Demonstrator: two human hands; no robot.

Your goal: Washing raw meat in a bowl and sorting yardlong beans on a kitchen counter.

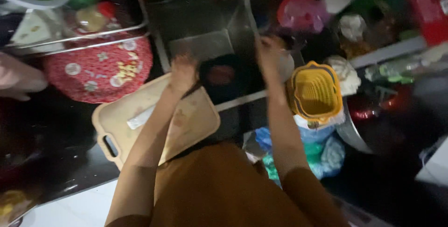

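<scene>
While hand grips blur beyond telling, dark bowl (223, 78) of something red, empty yellow basket (316, 92).

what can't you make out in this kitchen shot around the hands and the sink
- Head view: what the right hand grips is lost to motion blur.
- Left hand: its fingertips blur at the edge of the cutting board.
- The dark pan in the sink: its reddish contents are too dim.
- The pale strip on the board: too blurred to identify.
</scene>
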